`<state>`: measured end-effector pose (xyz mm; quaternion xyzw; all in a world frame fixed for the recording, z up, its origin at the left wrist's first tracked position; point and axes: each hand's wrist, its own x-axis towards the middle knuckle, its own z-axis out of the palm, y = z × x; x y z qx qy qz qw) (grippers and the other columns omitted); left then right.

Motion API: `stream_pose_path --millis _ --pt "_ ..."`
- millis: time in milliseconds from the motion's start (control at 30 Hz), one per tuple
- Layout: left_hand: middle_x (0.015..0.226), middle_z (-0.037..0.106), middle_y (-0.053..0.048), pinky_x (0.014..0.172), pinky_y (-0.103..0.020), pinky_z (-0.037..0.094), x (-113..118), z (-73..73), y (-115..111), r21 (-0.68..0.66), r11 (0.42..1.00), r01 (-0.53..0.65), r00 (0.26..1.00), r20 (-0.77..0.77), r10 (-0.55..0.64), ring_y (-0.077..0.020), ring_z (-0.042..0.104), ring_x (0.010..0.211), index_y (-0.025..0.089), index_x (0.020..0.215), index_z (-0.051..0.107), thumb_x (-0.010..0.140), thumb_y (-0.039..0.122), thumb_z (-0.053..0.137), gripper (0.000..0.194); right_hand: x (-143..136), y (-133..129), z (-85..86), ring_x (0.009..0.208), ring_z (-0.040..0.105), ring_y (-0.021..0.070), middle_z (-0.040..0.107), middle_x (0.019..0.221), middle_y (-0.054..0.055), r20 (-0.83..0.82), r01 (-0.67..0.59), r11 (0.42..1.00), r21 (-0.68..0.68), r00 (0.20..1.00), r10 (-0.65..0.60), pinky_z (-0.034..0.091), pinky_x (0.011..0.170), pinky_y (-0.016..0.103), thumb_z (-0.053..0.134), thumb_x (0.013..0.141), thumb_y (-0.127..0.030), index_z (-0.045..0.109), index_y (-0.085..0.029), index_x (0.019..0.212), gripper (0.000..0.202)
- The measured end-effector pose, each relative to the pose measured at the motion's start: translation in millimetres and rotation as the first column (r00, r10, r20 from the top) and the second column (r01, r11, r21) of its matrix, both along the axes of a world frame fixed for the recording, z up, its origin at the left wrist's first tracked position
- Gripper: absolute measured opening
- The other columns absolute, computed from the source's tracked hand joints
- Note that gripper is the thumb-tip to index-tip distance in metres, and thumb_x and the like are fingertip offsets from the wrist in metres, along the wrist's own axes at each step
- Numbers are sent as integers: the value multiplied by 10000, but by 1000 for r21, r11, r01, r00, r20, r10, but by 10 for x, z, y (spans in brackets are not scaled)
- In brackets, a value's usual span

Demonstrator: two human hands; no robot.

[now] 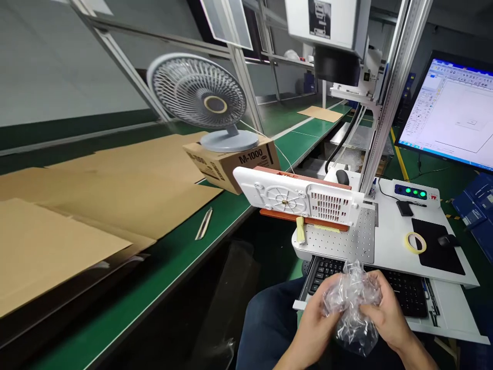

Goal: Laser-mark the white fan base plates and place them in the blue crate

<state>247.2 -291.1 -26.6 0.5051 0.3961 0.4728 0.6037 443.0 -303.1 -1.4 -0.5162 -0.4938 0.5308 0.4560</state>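
Note:
A crumpled clear plastic bag (356, 308) is bunched between my two hands, above the keyboard drawer. My left hand (318, 318) is closed on its left side, and my right hand (389, 316) grips the right side with the thumb pressed in. Whether anything lies inside the bag I cannot make out. Beyond the hands, a white plastic housing panel (285, 198) with a round vent pattern and a slotted grille rests tilted on a perforated metal plate (339, 244). Orange-brown parts show behind and below it. A strip of yellow tape (300, 231) hangs at its lower edge.
A black keyboard (408, 293) lies in the pulled-out drawer. Yellow tape roll (415, 242), mouse (448, 241) and monitor (450, 113) are at right. Leftward, a green bench (127, 303) carries cardboard sheets (127, 169), a utility knife (204, 223) and a fan (198, 92) on a carton (246, 162).

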Motion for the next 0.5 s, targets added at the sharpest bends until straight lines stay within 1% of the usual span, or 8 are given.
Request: stream_pose_path --millis 67,167,233,300,333,367,400,500 --pt "1348 731 -126 1065 -421 550 -42 -20 7 -1 998 -63 998 -20 63 -323 699 1207 223 1293 731 942 474 770 433 40 -14 46 1128 650 269 679 1252 56 -33 4 999 -34 999 -6 513 987 371 786 852 -286 586 -267 1283 475" --pt "1271 761 -117 974 -388 582 -73 -33 -3 -11 995 -100 995 -26 100 -309 727 1122 221 1249 756 917 427 786 392 24 -59 116 1359 572 318 568 1509 79 -155 -5 997 -72 988 -7 461 1150 463 853 874 -421 501 -329 1468 696" --pt "1232 774 -119 933 -383 598 -68 -34 -22 -11 996 -86 996 -31 85 -307 739 1070 217 1235 770 905 423 792 389 -26 -83 147 1393 562 334 538 1558 91 -234 -38 995 -96 972 15 429 1202 504 920 830 -493 423 -351 1556 891" --pt "1227 777 -131 932 -395 608 -52 -40 -45 -1 998 -56 997 -47 56 -316 743 1058 214 1226 779 903 443 795 396 -78 -82 138 1356 602 336 577 1524 107 -288 -70 991 -118 957 34 431 1209 515 975 776 -520 349 -347 1611 1058" --pt "1246 772 -137 957 -405 607 -44 -46 -55 6 999 -38 998 -58 39 -323 742 1079 215 1232 779 907 451 793 402 -101 -69 115 1333 622 334 608 1490 113 -299 -84 989 -123 953 44 439 1203 509 996 755 -515 339 -333 1619 1100" --pt "1280 763 -140 996 -416 598 -37 -53 -65 8 1000 -18 997 -70 18 -329 735 1120 222 1253 772 916 454 786 409 -118 -47 80 1307 640 333 639 1451 117 -292 -86 988 -125 955 46 455 1189 496 1016 731 -501 369 -311 1603 1102" --pt "1326 747 -140 1041 -425 584 -33 -58 -72 8 1000 5 997 -78 -4 -332 722 1170 233 1287 758 930 451 772 418 -131 -18 37 1277 657 334 669 1405 119 -267 -65 990 -122 963 30 477 1165 478 1032 703 -488 439 -285 1557 1059" --pt "1469 673 -114 1160 -433 523 -47 -40 -64 0 997 79 994 -71 -79 -320 664 1312 294 1418 675 948 415 755 492 -143 94 -91 1141 702 338 745 1229 120 -132 64 995 -82 988 -75 546 1042 427 1042 649 -482 666 -209 1259 768"
